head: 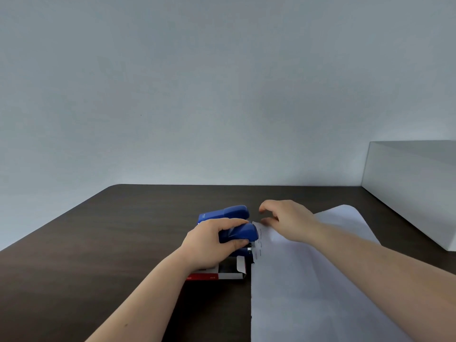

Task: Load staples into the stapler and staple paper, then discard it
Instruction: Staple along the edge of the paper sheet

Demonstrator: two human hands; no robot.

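The dark table [123,243] carried one white box [414,188] at its far right. One paper [308,292] lay on my right, long axis running away from me, with a row of staples [257,246] down its left edge. My left hand [209,245] wrapped one blue stapler [240,233], fingers curled over its top, nose pointing right onto that edge. A second blue stapler [224,213] sat just behind. My right hand [286,218] rested on the paper, fingers loosely spread. One opened staple box [222,274] lay nearest me.
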